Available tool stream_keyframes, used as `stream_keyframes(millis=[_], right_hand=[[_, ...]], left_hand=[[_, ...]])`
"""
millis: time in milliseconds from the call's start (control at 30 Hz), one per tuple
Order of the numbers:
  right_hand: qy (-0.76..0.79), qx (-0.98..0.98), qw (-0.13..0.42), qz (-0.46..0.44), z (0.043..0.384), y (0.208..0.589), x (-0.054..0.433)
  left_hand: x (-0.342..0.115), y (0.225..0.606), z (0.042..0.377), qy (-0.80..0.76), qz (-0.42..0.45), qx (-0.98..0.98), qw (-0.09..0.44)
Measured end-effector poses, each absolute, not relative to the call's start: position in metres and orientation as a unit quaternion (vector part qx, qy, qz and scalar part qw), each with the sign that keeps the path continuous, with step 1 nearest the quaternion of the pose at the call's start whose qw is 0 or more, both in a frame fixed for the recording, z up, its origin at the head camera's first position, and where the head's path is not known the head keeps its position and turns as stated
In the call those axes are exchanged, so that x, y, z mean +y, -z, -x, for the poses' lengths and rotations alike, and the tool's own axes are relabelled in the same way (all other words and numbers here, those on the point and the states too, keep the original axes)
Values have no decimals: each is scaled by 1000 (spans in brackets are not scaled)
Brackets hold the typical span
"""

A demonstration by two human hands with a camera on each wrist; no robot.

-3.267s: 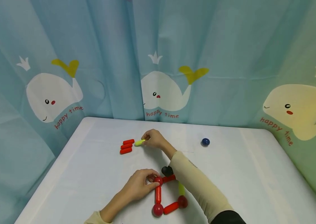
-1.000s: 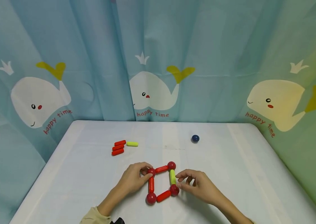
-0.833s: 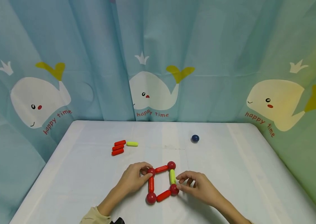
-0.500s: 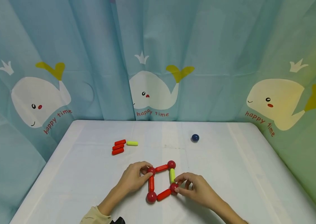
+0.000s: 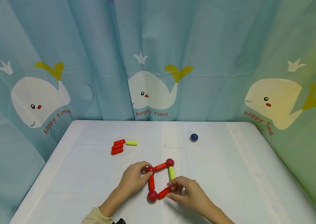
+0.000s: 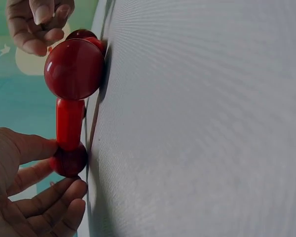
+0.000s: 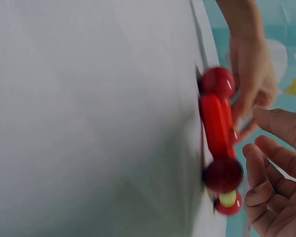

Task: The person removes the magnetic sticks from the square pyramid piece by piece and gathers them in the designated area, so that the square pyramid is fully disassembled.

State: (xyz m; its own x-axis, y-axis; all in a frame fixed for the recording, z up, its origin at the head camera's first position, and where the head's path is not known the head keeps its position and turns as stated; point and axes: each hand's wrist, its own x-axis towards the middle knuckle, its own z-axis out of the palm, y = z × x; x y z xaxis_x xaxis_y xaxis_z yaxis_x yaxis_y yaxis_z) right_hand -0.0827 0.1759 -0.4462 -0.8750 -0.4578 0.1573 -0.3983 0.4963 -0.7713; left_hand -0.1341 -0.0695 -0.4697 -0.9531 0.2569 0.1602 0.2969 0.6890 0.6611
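Four-sided and flat on the table, a frame of red balls and sticks lies in front of me. My left hand (image 5: 134, 177) pinches the far-left red ball (image 6: 69, 161) between thumb and fingers. A red stick (image 6: 69, 123) runs from it to the near-left red ball (image 5: 152, 196). My right hand (image 5: 188, 193) is over the near-right corner, thumb and fingers apart; the right wrist view shows a gap between them and the near red stick (image 7: 216, 123). In the head view its fingers hide the near-right red ball (image 7: 223, 175). A yellow-green stick (image 5: 172, 173) leads to the far-right red ball (image 5: 170, 162).
Toward the back left lie three loose red sticks (image 5: 117, 146) and a yellow-green stick (image 5: 131, 143). A dark blue ball (image 5: 194, 137) sits at the back right. Behind the white table (image 5: 225, 161) hangs a blue-green curtain (image 5: 216, 62) printed with whales.
My right hand left the loose yellow-green stick at the back and came to the frame, then shifted left over its near-right corner. My left hand still pinches the same ball.
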Motion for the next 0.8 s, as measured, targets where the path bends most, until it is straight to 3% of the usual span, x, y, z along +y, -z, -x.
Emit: stream_keyframes(millis=[233, 800], right_hand=[[398, 876, 49, 268, 80, 450, 151], [322, 923, 45, 205, 77, 452, 122]], left_hand=[[-69, 470, 133, 354, 150, -922, 44], [-70, 467, 130, 361, 155, -918, 53]])
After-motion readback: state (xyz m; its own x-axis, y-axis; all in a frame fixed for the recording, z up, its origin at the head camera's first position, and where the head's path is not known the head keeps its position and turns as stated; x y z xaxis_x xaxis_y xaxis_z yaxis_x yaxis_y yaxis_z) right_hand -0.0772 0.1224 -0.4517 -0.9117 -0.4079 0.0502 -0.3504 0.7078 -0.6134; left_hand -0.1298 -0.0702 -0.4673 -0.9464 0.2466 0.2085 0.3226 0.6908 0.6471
